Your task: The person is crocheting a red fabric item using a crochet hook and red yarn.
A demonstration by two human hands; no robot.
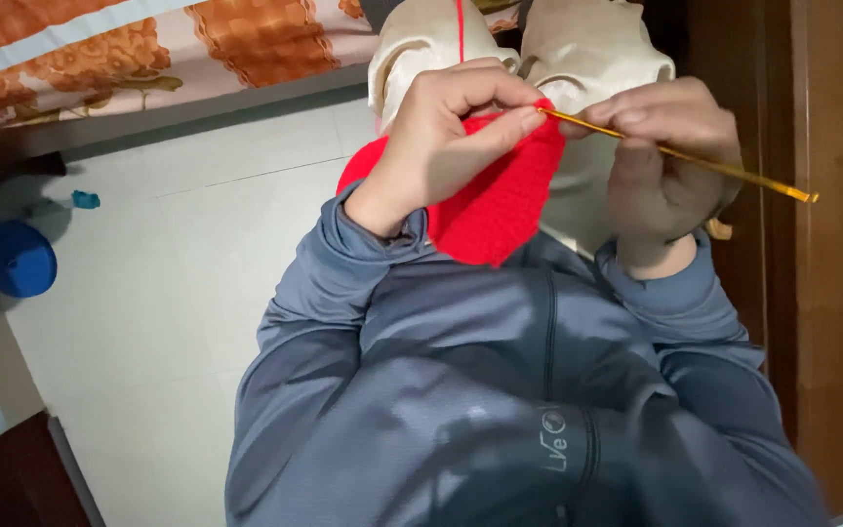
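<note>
My left hand (441,137) pinches the top edge of a red crocheted piece (500,210) between thumb and fingers. My right hand (665,166) grips a golden crochet hook (704,164), whose tip meets the red fabric at its upper edge, right by my left fingertips. A red yarn strand (460,29) runs up from the work. The piece hangs over my grey jacket (500,390) and my knees in pale trousers (587,49).
A white tiled floor (168,293) spreads to the left, with a blue round object (17,259) and a small teal item (85,199) on it. An orange patterned bedspread (148,44) lies at the top left. A brown wooden panel (841,293) stands at the right.
</note>
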